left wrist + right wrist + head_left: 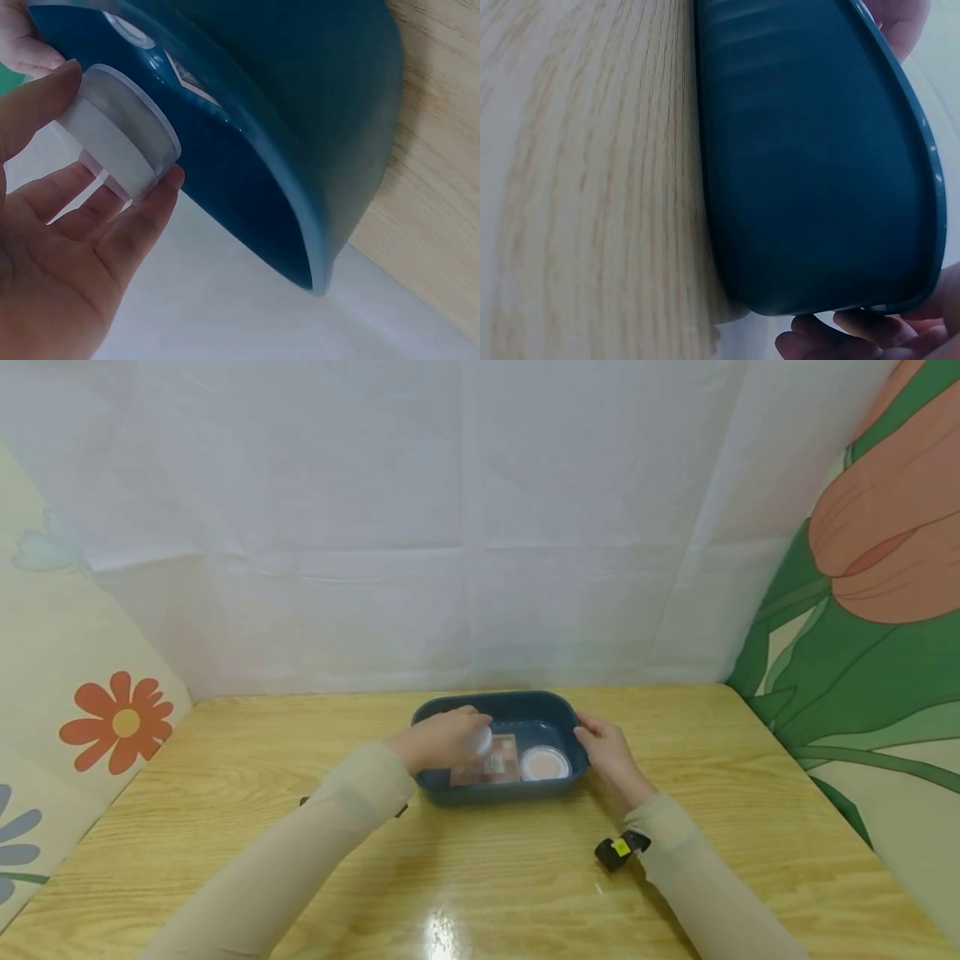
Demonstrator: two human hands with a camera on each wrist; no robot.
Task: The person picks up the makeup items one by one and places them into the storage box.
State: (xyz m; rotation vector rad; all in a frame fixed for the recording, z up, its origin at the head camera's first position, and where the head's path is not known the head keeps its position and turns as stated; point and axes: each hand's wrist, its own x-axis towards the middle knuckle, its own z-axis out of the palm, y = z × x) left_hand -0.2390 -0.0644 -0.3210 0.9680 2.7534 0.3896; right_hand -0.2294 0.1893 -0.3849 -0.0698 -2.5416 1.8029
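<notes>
A dark blue oblong basin [498,793] stands on the table. Over its left half, my left hand [448,737] pinches a small round white tub [112,135] between thumb and fingertips; in the head view it is partly hidden by the hand. My right hand [609,758] grips the basin's right end, thumb at the rim and fingers against the outside wall, seen also in the right wrist view as curled fingers [840,337]. Inside the basin lie a flat reddish-brown printed packet [498,760] and a round pale-pink disc with a white rim [545,764].
The wooden table [495,877] ends at a white cloth backdrop [465,527]. A dark object [402,811] shows partly from under the left sleeve. A black wrist camera [615,852] sits at the right wrist. Flower-printed panels [900,693] flank both sides.
</notes>
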